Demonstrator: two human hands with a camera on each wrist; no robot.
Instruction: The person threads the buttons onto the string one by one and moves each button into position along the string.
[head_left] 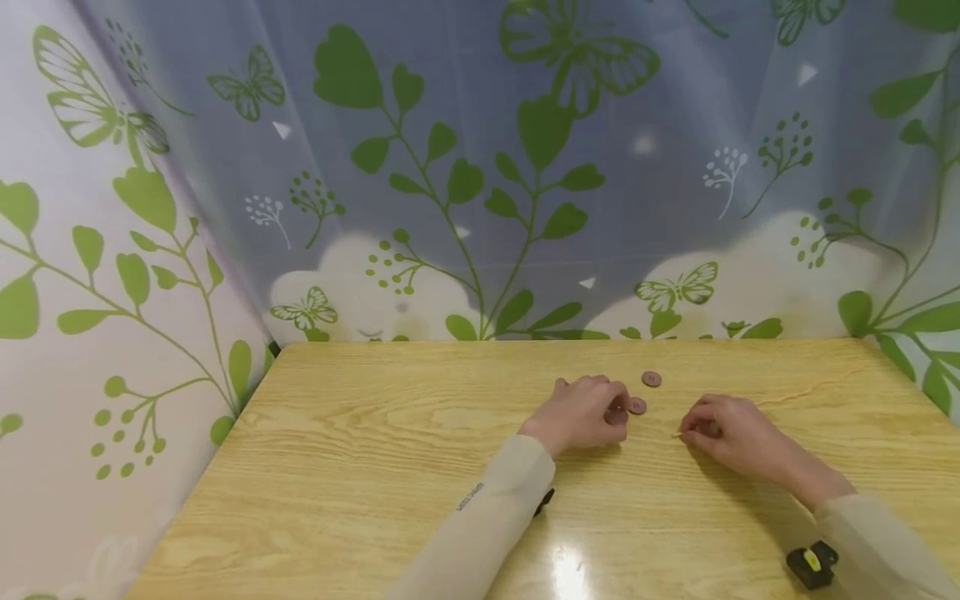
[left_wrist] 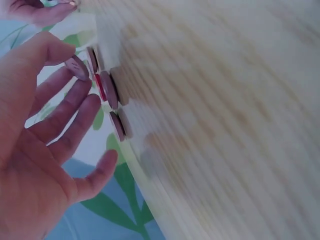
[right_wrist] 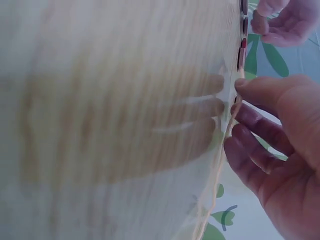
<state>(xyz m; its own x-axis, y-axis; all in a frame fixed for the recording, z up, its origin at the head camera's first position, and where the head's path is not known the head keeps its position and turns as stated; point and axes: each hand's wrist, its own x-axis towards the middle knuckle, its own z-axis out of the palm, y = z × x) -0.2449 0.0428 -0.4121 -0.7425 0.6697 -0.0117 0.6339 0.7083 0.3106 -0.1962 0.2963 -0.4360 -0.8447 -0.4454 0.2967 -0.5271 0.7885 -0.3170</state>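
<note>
My left hand pinches a mauve button between thumb and fingertips, tilted just above the table. Just past its fingertips in the head view lies another mauve button, with a further button behind. The left wrist view shows several flat discs edge-on, among them a low button and a thin red piece against a bigger button. On the right, my right hand pinches a pale string close over the tabletop, its short end poking out past the fingertips.
The wood-grain table ends at a patterned curtain behind and on the left. The string's tail runs toward the back right. A black wrist device sits at the right sleeve.
</note>
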